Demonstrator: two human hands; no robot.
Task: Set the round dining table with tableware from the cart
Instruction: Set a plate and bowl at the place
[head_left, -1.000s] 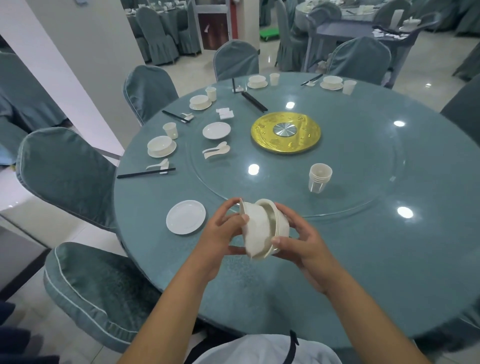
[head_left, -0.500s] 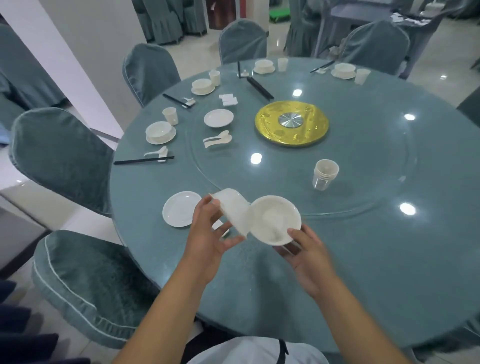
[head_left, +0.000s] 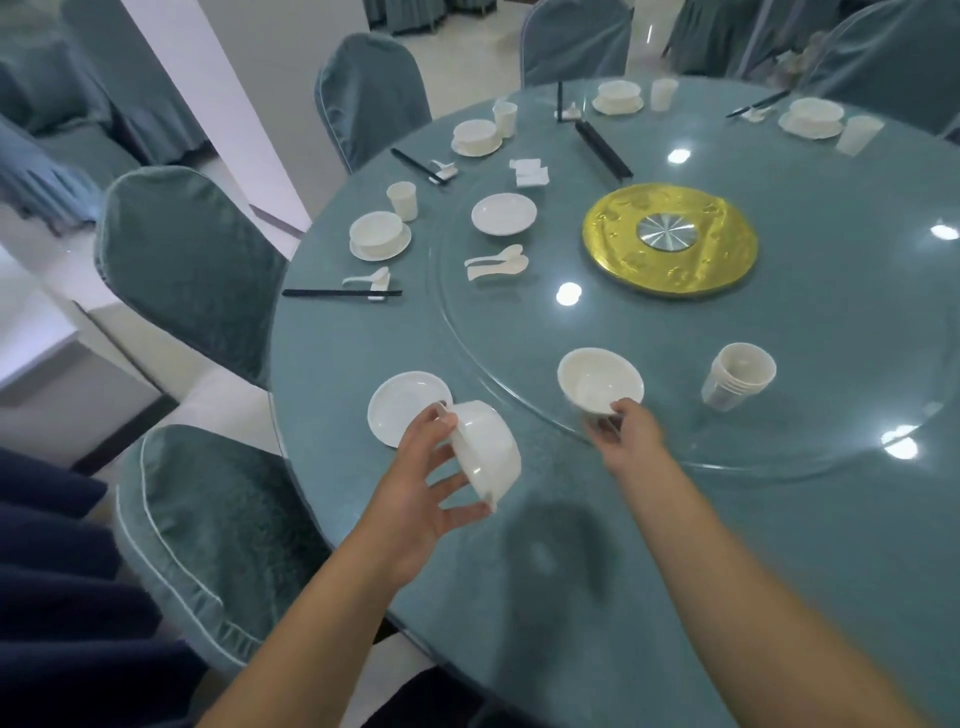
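Left hand: the left hand (head_left: 434, 480) grips a white bowl (head_left: 488, 449) tipped on its side, thumb over the rim, fingers curled under it, held above the surface (head_left: 727, 571).
Right hand: the right hand (head_left: 626, 434) pinches the near rim of a second bowl (head_left: 600, 379), which sits upright at the edge of the glass turntable (head_left: 857, 322); whether it rests on the glass or is just off it I cannot tell.
Empty plate: a small plate (head_left: 402, 405) lies just beyond the left hand, likely where the tipped bowl belongs.
Risk, left: the tilted bowl is smooth and held by few fingers; turning it upright one-handed could let it slip and strike the plate.
Risk, right: pressing on the bowl's rim may tip it, or nudge the turntable round.
Risk, neighbours: the stacked cups (head_left: 737, 379) stand near, to the right of the right hand; a wide sweep of that arm could topple them.
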